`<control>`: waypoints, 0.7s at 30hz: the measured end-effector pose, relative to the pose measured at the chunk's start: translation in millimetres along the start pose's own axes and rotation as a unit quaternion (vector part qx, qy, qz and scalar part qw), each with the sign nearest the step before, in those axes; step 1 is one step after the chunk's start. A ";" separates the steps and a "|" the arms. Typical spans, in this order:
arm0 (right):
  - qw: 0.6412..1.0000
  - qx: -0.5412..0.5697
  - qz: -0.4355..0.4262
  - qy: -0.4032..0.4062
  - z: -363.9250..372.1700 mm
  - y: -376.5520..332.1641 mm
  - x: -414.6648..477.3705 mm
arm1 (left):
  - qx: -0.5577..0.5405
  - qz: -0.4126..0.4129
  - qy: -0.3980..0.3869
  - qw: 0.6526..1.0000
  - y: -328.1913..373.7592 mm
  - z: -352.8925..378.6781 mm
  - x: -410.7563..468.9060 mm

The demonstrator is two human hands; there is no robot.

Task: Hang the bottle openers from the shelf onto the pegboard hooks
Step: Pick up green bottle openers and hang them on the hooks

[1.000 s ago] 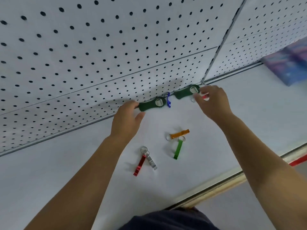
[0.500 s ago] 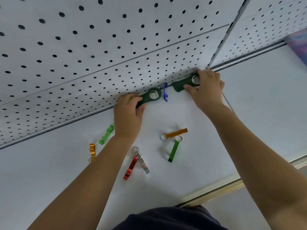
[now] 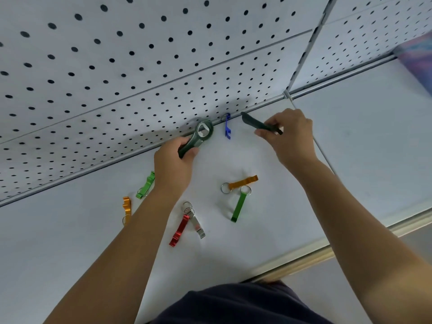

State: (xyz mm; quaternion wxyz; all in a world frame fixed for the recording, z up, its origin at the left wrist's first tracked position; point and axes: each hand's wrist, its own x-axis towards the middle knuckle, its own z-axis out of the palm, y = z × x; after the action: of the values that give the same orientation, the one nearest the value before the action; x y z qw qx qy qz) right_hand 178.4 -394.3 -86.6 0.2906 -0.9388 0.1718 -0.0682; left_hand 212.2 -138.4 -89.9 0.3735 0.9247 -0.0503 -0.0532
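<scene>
Both hands are at the back of the white shelf (image 3: 350,148), where it meets the pegboard (image 3: 140,66). Our left hand (image 3: 173,164) has its grip closed around the handle of a dark green bottle opener (image 3: 198,139), whose round metal-lined head points up toward the board's lowest holes. Our right hand (image 3: 289,136) pinches a second dark green opener (image 3: 257,123) by one end, its free tip angled toward the shelf's back rail (image 3: 339,79).

We judge this to be the pick-up step: two openers are lifted and none is hung yet. No hooks show on the stretch of board in view, so the next move likely calls for raising the pair and finding pegs that an opening can slip over.

A blue opener (image 3: 227,126) stands just between our hands against the rail. Still lying flat are an orange opener (image 3: 243,182) touching a green opener (image 3: 238,208) at their rings, a red opener (image 3: 179,230) beside a silver opener (image 3: 197,226), and, left of our forearm, a light green opener (image 3: 146,185) near another orange opener (image 3: 126,208).

The shelf is plain and matte with a pale front edge; a purple-patterned box (image 3: 416,57) sits at far right.
</scene>
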 end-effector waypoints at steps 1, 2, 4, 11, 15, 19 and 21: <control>0.999 0.032 0.008 0.011 -4.1 -4.1 -8.5 | -0.019 -0.022 0.005 1.000 3.9 -2.8 -5.2; 0.998 0.065 0.018 0.017 -8.4 -9.8 -18.2 | -0.038 -0.044 0.012 0.998 7.3 -6.1 -10.7; 0.991 0.126 0.046 0.011 -16.6 -22.4 -39.9 | -0.092 -0.094 0.023 0.991 13.4 -15.1 -23.4; 0.944 0.290 0.092 -0.124 -31.2 -67.1 -129.5 | -0.325 -0.227 -0.014 0.918 29.2 -63.0 -86.1; 0.942 0.297 0.069 -0.144 -28.1 -93.2 -170.4 | -0.385 -0.240 0.003 0.891 20.4 -91.7 -122.3; 0.941 0.303 0.052 -0.139 -30.3 -121.5 -190.3 | -0.444 -0.234 0.039 0.864 11.5 -121.9 -147.5; 0.942 0.306 0.035 -0.134 -30.6 -138.3 -194.6 | -0.467 -0.217 0.051 0.856 5.4 -137.4 -159.7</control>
State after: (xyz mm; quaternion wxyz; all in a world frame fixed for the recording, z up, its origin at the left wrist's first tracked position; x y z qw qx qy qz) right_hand 29.3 -232.9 11.7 0.5866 -0.7983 0.1349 0.0192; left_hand 72.6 -26.9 21.9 0.7427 0.6303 0.2013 -0.1024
